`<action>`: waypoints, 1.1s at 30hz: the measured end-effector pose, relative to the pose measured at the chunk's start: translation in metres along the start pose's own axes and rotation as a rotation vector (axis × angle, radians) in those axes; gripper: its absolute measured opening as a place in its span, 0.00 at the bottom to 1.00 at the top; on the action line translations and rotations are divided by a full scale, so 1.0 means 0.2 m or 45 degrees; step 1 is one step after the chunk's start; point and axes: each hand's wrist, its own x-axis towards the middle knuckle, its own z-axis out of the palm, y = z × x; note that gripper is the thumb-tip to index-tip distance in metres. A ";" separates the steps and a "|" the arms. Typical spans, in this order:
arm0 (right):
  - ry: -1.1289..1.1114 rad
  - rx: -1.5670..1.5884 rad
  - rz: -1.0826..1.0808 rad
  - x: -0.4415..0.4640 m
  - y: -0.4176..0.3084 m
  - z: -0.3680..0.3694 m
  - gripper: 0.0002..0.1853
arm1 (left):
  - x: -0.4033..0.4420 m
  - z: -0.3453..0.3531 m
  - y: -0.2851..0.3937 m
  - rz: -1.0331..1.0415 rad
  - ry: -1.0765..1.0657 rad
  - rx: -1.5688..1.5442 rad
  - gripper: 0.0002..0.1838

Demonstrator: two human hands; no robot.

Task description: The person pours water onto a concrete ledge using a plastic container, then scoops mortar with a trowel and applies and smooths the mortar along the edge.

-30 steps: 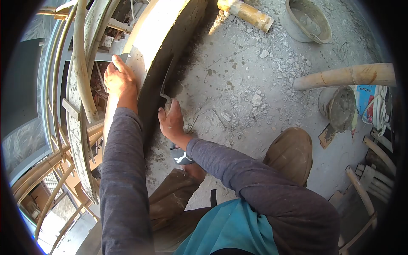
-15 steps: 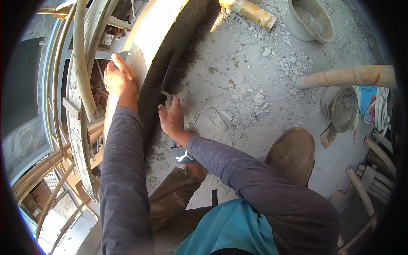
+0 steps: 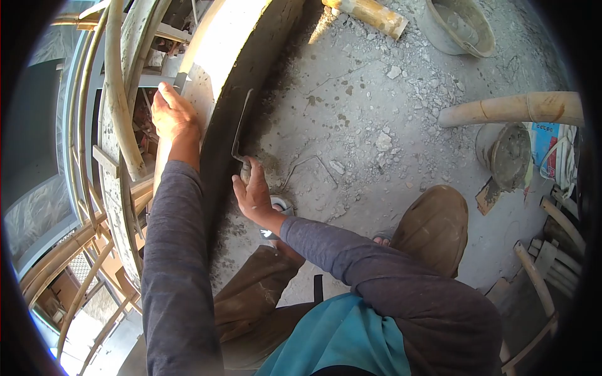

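My right hand [image 3: 254,195] is closed around the handle of a trowel [image 3: 241,125]. The trowel's thin blade, seen edge-on, lies along the dark, damp face of a low curved wall [image 3: 251,69]. My left hand [image 3: 175,119] rests at the outer edge of the wall's pale, sunlit top, fingers curled together. A small grey flat piece [image 3: 180,80] shows just beyond those fingers. What the left hand grips is hidden.
Rubble [image 3: 384,141] litters the concrete floor on the right. Nearby are a mortar tub [image 3: 433,31], a bucket [image 3: 511,156] and bamboo poles [image 3: 514,109]. A bent wire [image 3: 313,160] lies near my right hand. Bamboo scaffolding [image 3: 116,94] stands on the left.
My right hand and the trowel have moved slightly down along the wall face, toward my body. The left hand stays at the wall edge, its fingers shifted a little.
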 end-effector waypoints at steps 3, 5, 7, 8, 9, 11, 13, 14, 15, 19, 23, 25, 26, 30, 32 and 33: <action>0.017 0.018 -0.011 0.18 -0.07 0.05 0.30 | 0.01 0.00 -0.02 0.013 0.010 -0.068 0.34; 0.056 -0.013 -0.094 0.19 -0.09 0.06 0.31 | 0.03 0.02 -0.05 0.019 0.016 -0.142 0.35; -0.049 -0.046 -0.139 0.15 -0.12 0.04 0.30 | 0.06 0.05 -0.10 0.102 -0.019 -0.391 0.32; -0.046 -0.047 -0.145 0.12 -0.11 0.02 0.30 | 0.06 0.07 -0.11 0.106 -0.019 -0.396 0.32; -0.034 -0.021 -0.229 0.09 -0.09 0.00 0.29 | 0.06 0.09 -0.12 0.125 0.024 -0.627 0.30; -0.023 0.011 -0.315 0.08 -0.07 -0.05 0.29 | 0.06 0.09 -0.12 0.149 0.070 -0.854 0.28; -0.069 -0.296 -0.354 0.08 -0.04 -0.15 0.27 | 0.04 0.07 -0.11 0.117 0.054 -0.877 0.31; 0.025 -0.348 -0.424 0.12 0.00 -0.19 0.25 | 0.04 0.06 -0.10 0.106 0.058 -0.888 0.30; 0.022 -0.353 -0.425 0.16 0.00 -0.23 0.25 | 0.02 0.06 -0.09 0.101 0.059 -0.890 0.30; 0.099 -0.603 -0.429 0.32 0.02 -0.41 0.26 | 0.05 0.10 -0.12 0.149 0.137 -0.879 0.26; 0.053 -0.891 -0.474 0.44 0.02 -0.53 0.29 | 0.04 0.07 -0.11 0.112 0.077 -0.772 0.28; 0.036 -0.931 -0.483 0.48 0.00 -0.54 0.30 | 0.04 0.07 -0.11 0.107 0.076 -0.809 0.28; -0.008 -0.911 -0.507 0.50 -0.04 -0.54 0.30 | 0.04 0.07 -0.10 0.107 0.076 -0.840 0.28; -0.061 -0.845 -0.566 0.58 -0.29 -0.45 0.30 | 0.04 0.07 -0.11 0.133 0.085 -0.814 0.29; -0.060 -0.750 -0.589 0.63 -0.47 -0.41 0.29 | 0.04 0.08 -0.10 0.205 0.164 -0.891 0.28; -0.063 -0.656 -0.616 0.65 -0.54 -0.41 0.28 | 0.03 0.08 -0.10 0.207 0.158 -0.891 0.28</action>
